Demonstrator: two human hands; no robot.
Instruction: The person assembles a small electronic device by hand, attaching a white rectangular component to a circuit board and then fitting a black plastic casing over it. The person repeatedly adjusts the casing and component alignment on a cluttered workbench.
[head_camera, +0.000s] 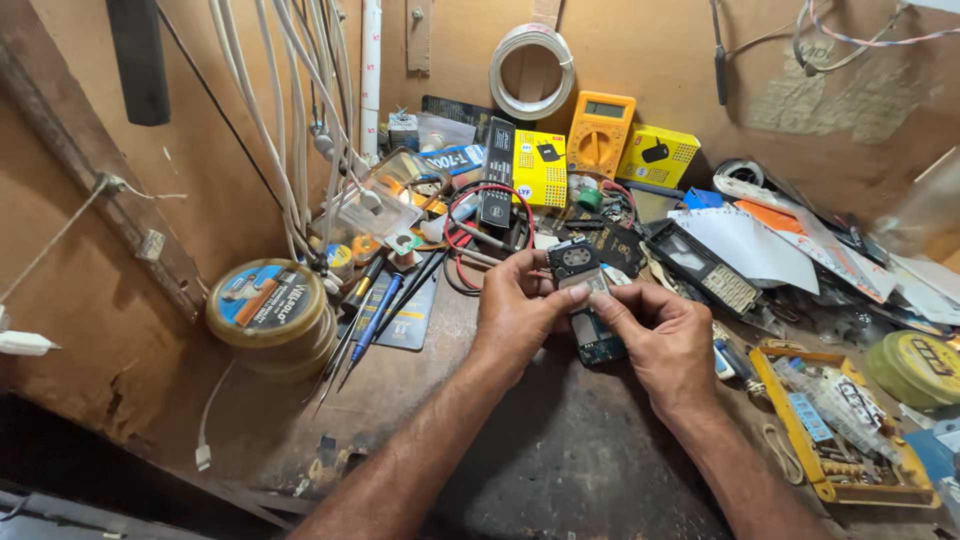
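Both hands are pinching one small gadget (577, 268) over the middle of the workbench (560, 460). The left hand (515, 315) is closing its fingers around the gadget's left side, and the right hand (660, 335) is pressing thumb and forefinger on its lower right edge. The gadget is a dark little block with a round grille on its face, and a blue circuit board (598, 345) is showing just beneath it, between the two hands. To the left, a blue-handled screwdriver (375, 320) is lying beside a round yellow tin (268, 305). Farther back, a yellow meter (600, 133) is leaning against the wall, with red and black leads (480, 235) coiling near it. To the near right, a yellow tray (790, 425) of small parts is sitting.
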